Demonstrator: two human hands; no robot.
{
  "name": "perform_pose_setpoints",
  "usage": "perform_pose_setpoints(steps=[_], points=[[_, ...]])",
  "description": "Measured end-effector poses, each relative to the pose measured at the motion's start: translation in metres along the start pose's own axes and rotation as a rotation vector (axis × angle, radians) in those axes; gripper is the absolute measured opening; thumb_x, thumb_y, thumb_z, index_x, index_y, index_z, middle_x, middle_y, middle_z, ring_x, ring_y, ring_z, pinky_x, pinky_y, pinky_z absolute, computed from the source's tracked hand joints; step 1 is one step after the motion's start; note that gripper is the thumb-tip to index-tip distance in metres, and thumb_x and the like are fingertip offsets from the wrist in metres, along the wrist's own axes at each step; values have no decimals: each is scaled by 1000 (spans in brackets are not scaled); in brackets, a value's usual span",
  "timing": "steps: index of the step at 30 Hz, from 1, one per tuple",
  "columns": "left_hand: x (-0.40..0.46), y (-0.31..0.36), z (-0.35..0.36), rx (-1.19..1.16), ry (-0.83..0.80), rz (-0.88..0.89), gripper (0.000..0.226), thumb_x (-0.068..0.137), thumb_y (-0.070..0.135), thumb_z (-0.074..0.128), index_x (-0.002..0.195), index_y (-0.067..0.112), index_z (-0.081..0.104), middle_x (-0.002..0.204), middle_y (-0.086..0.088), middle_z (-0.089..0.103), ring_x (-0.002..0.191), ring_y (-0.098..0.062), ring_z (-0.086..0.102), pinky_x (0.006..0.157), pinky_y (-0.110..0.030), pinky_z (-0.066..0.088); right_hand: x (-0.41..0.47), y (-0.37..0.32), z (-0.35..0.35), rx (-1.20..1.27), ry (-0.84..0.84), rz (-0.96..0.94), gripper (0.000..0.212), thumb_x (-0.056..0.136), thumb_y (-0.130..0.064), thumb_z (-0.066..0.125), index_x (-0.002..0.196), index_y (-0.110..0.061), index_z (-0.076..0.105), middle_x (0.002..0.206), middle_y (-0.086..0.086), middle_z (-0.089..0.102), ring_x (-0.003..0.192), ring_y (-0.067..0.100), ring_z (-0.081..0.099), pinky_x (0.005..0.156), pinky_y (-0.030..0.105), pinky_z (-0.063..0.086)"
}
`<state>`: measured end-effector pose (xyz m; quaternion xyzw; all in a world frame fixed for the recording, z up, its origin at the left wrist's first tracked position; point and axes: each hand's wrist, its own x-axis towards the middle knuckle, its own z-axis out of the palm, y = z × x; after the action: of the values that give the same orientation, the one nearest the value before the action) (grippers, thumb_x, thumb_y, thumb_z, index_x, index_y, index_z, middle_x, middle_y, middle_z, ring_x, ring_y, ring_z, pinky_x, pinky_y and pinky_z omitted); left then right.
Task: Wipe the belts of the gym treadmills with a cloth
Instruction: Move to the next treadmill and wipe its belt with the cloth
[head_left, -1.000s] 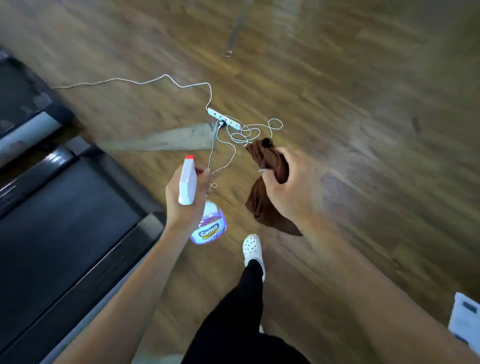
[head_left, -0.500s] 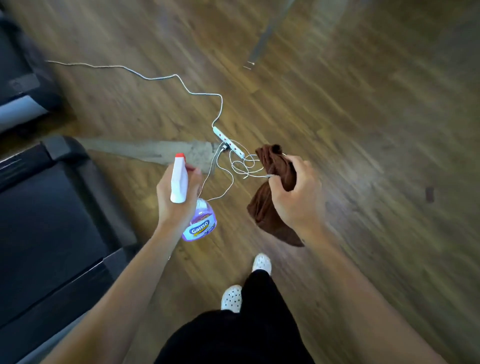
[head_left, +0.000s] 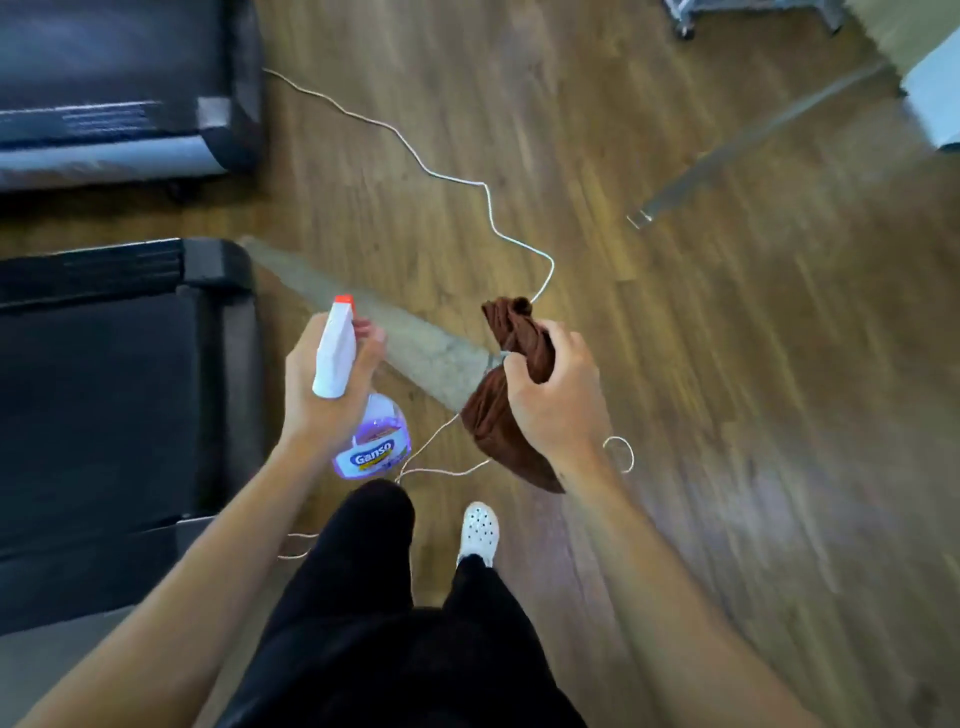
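A white-headed, orange-tipped spray bottle of purple liquid (head_left: 363, 415), labelled "Ganso", is gripped by the left hand (head_left: 324, 384). A bunched brown cloth (head_left: 498, 410) is clutched by the right hand (head_left: 558, 395), above the wooden floor (head_left: 727, 364), beside a black treadmill belt (head_left: 93, 415).

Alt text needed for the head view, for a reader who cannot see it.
A person walks on a wooden floor, left hand gripping a spray bottle, right hand gripping a bunched brown cloth. Two treadmills lie left; a white cord trails underfoot.
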<state>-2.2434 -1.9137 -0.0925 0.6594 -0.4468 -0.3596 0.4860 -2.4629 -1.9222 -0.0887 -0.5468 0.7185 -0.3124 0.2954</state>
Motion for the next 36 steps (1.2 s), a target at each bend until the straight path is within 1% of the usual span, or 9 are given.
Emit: perform_pose_setpoints(steps=[3, 5, 9, 14, 20, 25, 29, 34, 36], points=[[50, 3, -5, -8, 114, -59, 11, 96, 21, 71, 98, 13, 64, 82, 2, 64, 65, -11, 62, 65, -31, 55, 59, -35, 21, -7, -61, -55, 32, 90, -29, 68, 122, -26, 67, 110, -7, 63, 107, 16, 59, 85, 27, 41], [84, 6, -12, -8, 152, -91, 17, 97, 15, 69, 98, 0, 61, 75, -3, 61, 57, -9, 58, 58, -22, 51, 87, -55, 42, 11, -86, -76, 33, 88, -34, 66, 120, -28, 67, 110, -9, 65, 106, 16, 61, 87, 29, 45], [164, -8, -35, -29, 235, -114, 19, 98, 21, 70, 92, 6, 60, 75, -6, 62, 59, -16, 60, 60, -27, 51, 148, -104, 92, 18, -171, -151, 39, 83, -43, 57, 119, -32, 65, 110, -11, 64, 102, 14, 62, 87, 36, 51], [279, -33, -69, -68, 284, -121, 14, 97, 20, 70, 89, 14, 61, 72, 1, 62, 59, -14, 60, 60, -25, 50, 238, -176, 179, 55, -138, -203, 42, 80, -43, 60, 119, -30, 68, 108, -15, 62, 99, 4, 56, 89, 29, 46], [436, -33, -152, -26, 291, -16, 15, 97, 23, 70, 90, 16, 59, 78, -6, 65, 59, -15, 62, 64, -28, 53, 336, -297, 285, 8, -162, -296, 44, 81, -43, 59, 122, -29, 69, 112, -11, 64, 104, 7, 57, 82, 19, 35], [532, -28, -211, -22, 381, 48, 16, 96, 23, 70, 94, 11, 62, 82, 4, 63, 67, -7, 62, 64, -22, 54, 396, -375, 355, -30, -240, -340, 39, 88, -42, 65, 124, -30, 67, 114, -10, 63, 104, 10, 59, 83, 24, 39], [601, -41, -252, -82, 479, -9, 19, 96, 24, 72, 95, 7, 64, 84, -4, 65, 69, -8, 61, 67, -29, 58, 448, -426, 422, -21, -325, -404, 39, 85, -43, 61, 122, -31, 67, 114, -9, 63, 102, 8, 57, 91, 30, 46], [691, -66, -295, -177, 609, -162, 16, 94, 25, 74, 102, 13, 68, 89, -1, 68, 71, -8, 63, 67, -27, 57, 525, -486, 513, -26, -441, -477, 35, 85, -40, 62, 118, -29, 68, 111, -7, 66, 101, 8, 59, 88, 26, 45], [736, -72, -310, -214, 676, -230, 15, 94, 26, 74, 103, 15, 67, 83, 2, 66, 67, -11, 63, 62, -23, 54, 559, -517, 549, -34, -468, -492, 34, 90, -38, 64, 122, -29, 67, 113, -9, 64, 102, 9, 58, 83, 20, 38]])
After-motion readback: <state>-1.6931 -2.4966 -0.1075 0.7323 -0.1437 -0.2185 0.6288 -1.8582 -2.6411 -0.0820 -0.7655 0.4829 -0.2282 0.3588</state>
